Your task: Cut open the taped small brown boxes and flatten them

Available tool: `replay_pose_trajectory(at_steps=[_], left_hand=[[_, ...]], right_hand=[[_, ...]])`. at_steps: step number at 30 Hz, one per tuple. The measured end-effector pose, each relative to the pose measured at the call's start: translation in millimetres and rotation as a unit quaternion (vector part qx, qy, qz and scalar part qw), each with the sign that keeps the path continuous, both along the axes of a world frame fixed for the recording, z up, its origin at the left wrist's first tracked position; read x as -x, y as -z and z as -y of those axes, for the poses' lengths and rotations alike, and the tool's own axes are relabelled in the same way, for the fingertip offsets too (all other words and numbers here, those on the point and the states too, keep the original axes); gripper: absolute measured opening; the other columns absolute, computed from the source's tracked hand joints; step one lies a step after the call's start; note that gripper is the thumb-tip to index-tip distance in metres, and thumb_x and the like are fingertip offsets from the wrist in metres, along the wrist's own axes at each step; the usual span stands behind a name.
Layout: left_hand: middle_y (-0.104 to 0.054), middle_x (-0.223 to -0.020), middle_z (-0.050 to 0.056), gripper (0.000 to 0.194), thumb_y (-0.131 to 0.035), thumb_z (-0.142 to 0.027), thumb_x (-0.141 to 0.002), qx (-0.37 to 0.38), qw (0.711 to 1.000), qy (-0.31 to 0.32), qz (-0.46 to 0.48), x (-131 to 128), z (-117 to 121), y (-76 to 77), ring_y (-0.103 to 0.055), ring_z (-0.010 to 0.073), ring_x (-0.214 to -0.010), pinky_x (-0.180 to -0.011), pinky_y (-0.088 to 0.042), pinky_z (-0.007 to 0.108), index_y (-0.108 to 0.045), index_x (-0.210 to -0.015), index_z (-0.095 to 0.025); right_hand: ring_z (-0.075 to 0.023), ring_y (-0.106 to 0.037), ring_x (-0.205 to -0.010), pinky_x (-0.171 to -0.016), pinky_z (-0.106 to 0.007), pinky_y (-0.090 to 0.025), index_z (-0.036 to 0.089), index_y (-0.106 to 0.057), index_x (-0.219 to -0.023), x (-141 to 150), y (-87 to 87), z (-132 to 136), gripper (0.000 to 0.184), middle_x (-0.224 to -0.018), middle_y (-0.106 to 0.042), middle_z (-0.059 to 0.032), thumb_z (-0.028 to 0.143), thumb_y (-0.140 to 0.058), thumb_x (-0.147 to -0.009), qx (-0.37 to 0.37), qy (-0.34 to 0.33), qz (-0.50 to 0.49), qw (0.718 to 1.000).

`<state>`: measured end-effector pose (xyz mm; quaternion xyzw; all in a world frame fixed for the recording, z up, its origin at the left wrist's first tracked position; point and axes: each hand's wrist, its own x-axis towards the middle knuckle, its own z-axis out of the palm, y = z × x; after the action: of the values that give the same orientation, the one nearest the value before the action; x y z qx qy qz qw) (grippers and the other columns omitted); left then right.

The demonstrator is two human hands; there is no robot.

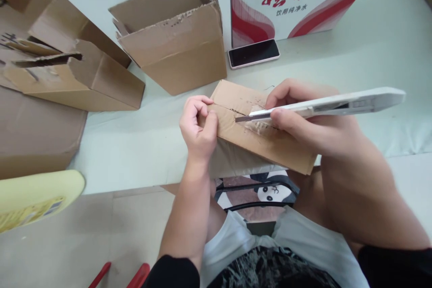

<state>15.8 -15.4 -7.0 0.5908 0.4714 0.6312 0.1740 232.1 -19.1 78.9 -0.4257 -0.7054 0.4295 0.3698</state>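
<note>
- While the left hand (199, 128) clamps the left end of the small carton (232, 134) between thumb and curled fingers, the carton lies slanted at the centre of the frame, its lower right corner crossing the line of the table's near edge.
- The right hand (313, 137), right of centre, is closed around the white cutter (357, 100); its blade points left over the carton's seam and tape, and whether it touches cannot be told.
- Open room on the pale table (135, 148) shows left of the left hand and at the right of the frame.
- Above the carton, an open box (185, 56) stands close, blocking the upper middle; the phone (254, 54) lies beside it, just below the red-and-white box (290, 9) at upper right.
- More brown boxes (116, 81) crowd the left and upper left; a yellow-green object (43, 193) juts in at lower left.
</note>
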Motion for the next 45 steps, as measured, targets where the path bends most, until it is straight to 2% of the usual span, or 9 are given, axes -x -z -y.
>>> replay_pose_trajectory(at_steps=[15,29,36,45], left_hand=[[-0.061,-0.085,0.002,0.022,-0.057,-0.008,-0.079,0.001,1.0,0.003,0.0,0.9,-0.2,-0.1,-0.065,0.0204,-0.09,-0.085,-0.049,0.036,-0.042,-0.072,-0.022],[-0.061,-0.085,0.002,0.022,-0.057,-0.01,-0.08,0.007,1.0,0.001,-0.001,0.3,-0.3,-1.0,-0.065,0.0203,-0.091,-0.085,-0.049,0.036,-0.041,-0.072,-0.022],[-0.061,-0.084,0.003,0.021,-0.058,-0.015,-0.078,0.026,0.999,-0.015,-0.011,-0.5,0.1,-1.6,-0.065,0.0216,-0.091,-0.085,-0.05,0.037,-0.039,-0.071,-0.023],[-0.061,-0.086,0.003,0.021,-0.057,-0.012,-0.079,0.017,1.0,-0.002,-0.003,0.0,0.1,-0.7,-0.065,0.0212,-0.091,-0.085,-0.049,0.037,-0.041,-0.072,-0.023]], right_hand=[[-0.0124,-0.048,-0.058,-0.053,-0.033,-0.035,0.024,-0.061,-0.08,-0.3,-2.4,0.4,0.012,-0.067,-0.062,-0.0002,0.023,-0.066,-0.09,0.001,-0.005,0.0,1.0],[-0.014,-0.049,-0.059,-0.054,-0.033,-0.037,0.024,-0.06,-0.079,-0.1,-4.1,-0.5,0.02,-0.067,-0.061,-0.0005,0.036,-0.073,-0.089,0.009,-0.005,0.006,1.0],[-0.0143,-0.05,-0.059,-0.054,-0.033,-0.036,0.024,-0.06,-0.079,-0.5,-3.7,-0.8,0.016,-0.068,-0.063,-0.0012,0.03,-0.07,-0.089,0.008,-0.004,0.008,1.0],[-0.0138,-0.049,-0.059,-0.054,-0.033,-0.036,0.024,-0.06,-0.079,-0.8,-4.0,0.2,0.017,-0.068,-0.062,-0.0007,0.032,-0.072,-0.09,0.004,-0.004,0.005,1.0]])
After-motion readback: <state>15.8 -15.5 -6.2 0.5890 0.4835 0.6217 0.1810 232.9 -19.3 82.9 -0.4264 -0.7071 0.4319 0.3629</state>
